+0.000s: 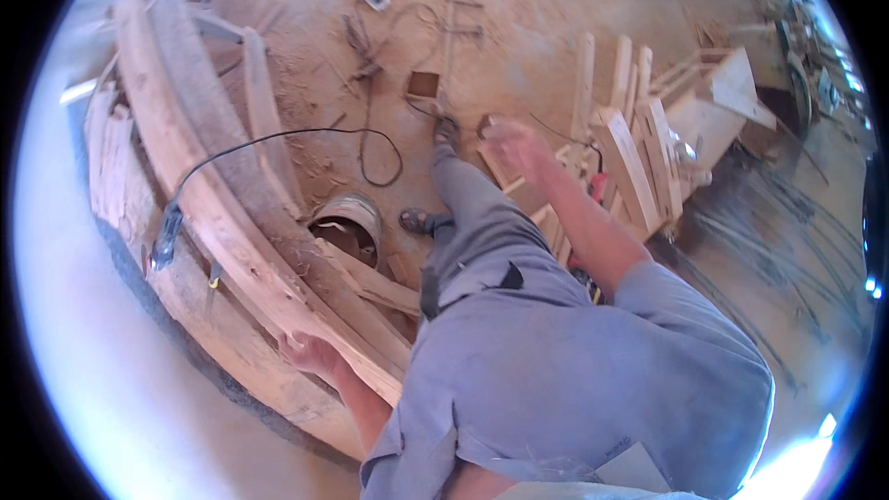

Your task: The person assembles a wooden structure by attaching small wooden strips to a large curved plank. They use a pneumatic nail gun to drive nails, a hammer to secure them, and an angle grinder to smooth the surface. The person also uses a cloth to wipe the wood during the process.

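My left hand (pixel 313 356) is at the outer edge of a long wooden beam (pixel 213 190), near its close end. Its fingers look loosely apart, and I see nothing held in them. Reaching out ahead of my body, my right hand (pixel 520 148) is smeared by motion. A small dark thing shows at its fingertips; whether it is held I cannot tell. A grey and black power tool (pixel 167 236) with a black cord lies on the wood at the left. Close by is a small yellow and black hook-like thing (pixel 215 280).
A whitish bucket (pixel 356 218) stands between the beams and my feet. Slatted wooden frames (pixel 639 148) are piled at the right, with a red tool (pixel 598 187) among them. Black cord (pixel 380 134), an open box (pixel 423 85) and wood shavings lie on the floor.
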Tool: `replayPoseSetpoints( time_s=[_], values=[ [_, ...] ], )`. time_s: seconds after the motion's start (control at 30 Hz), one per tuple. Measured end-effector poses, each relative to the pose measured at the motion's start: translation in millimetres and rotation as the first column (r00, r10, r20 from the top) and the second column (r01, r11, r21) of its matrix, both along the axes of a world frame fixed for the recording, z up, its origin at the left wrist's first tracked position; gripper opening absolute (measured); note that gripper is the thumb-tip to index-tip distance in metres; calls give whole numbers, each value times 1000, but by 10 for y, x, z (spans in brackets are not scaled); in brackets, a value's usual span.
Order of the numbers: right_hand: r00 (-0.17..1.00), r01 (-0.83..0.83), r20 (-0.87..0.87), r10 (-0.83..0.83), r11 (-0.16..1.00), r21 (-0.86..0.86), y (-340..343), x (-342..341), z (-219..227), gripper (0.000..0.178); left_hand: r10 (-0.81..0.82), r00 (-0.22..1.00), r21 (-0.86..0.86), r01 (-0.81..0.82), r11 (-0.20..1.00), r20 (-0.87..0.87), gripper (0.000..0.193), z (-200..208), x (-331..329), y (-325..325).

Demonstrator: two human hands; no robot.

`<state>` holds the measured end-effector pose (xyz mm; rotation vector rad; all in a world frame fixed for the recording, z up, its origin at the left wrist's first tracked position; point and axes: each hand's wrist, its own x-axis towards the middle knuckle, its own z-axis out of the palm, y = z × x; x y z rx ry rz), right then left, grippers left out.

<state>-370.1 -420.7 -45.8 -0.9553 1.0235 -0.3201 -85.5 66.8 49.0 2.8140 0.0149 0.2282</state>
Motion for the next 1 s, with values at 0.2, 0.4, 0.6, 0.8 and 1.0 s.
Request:
replayPoseSetpoints(
  time_s=[0.2,0.4,0.6,0.8,1.0],
  values=[
    [819,57,514,-256,927,371,-879,613,808,62,-427,890,-94,416,904,-160,32,359,222,-1363],
    [824,52,508,-250,927,372,-1483,660,1148,66,-437,725,-325,302,896,-532,39,-258,374,-1845],
    [784,150,547,-294,944,293,-2334,570,1343,68,-481,576,-217,467,857,-660,45,-547,229,-2526],
    [799,267,495,-340,940,214,-3310,638,1533,64,-529,364,-289,540,790,-766,43,-815,703,-3945],
    [825,357,389,-410,912,203,-5314,878,1416,61,-588,102,-419,604,677,-802,46,-805,1363,-5444]
  ],
)
